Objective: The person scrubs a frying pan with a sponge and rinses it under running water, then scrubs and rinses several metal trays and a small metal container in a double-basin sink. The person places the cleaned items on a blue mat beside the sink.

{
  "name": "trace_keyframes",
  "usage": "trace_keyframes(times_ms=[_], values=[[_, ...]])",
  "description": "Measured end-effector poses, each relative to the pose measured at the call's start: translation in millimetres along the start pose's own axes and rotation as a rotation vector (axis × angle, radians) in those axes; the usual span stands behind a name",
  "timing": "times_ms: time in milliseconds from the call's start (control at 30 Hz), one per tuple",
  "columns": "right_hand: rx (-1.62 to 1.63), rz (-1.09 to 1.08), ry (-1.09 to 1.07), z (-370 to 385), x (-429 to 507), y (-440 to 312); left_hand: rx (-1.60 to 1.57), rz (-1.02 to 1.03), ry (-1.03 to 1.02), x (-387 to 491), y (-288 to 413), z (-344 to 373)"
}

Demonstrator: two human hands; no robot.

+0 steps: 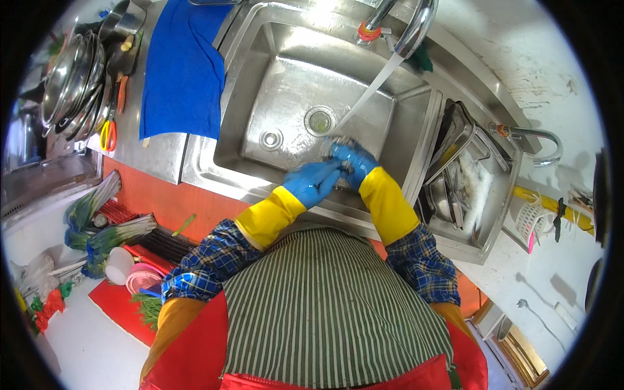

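Both my hands wear blue rubber gloves with yellow cuffs and meet over the near edge of a stainless steel sink (321, 85). My right hand (355, 160) is closed around a metal scouring pad (341, 141), blurred and partly hidden by the fingers. My left hand (314, 181) lies against it, fingers extended; whether it grips part of the pad is unclear. From the chrome faucet (412, 36) a stream of water (373, 90) falls slantwise to just beyond the pad. A round drain (320, 121) with green scraps in it is in the basin floor.
On the right, a second basin (504, 207) holds trays, pans and suds beneath another faucet (551, 146). A blue cloth (183, 73) covers part of the left counter. Beside it are stacked steel bowls (73, 83) and scissors (108, 134). Leeks (105, 195) stand low at left.
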State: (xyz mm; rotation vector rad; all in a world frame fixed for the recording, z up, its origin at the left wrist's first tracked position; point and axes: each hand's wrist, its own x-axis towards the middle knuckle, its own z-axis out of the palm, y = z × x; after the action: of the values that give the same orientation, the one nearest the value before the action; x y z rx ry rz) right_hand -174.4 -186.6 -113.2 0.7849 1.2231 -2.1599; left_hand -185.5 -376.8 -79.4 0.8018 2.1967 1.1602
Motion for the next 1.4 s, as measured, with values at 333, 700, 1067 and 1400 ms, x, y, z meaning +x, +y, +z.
trace_keyframes(times_ms=[333,700,1067,1400], values=[[-0.299,-0.655,-0.087,-26,30,-62,0.456,-0.162,0.501,-65,-82,-72],[0.608,-0.345,-0.339,28,-10,-109,0.714,-0.11,0.403,-60,-99,-73],[0.594,-0.343,-0.024,45,-16,-114,0.607,-0.203,0.311,-61,-104,-71],[0.67,-0.397,-0.428,50,-11,-136,0.636,-0.303,0.379,-65,-92,-71]])
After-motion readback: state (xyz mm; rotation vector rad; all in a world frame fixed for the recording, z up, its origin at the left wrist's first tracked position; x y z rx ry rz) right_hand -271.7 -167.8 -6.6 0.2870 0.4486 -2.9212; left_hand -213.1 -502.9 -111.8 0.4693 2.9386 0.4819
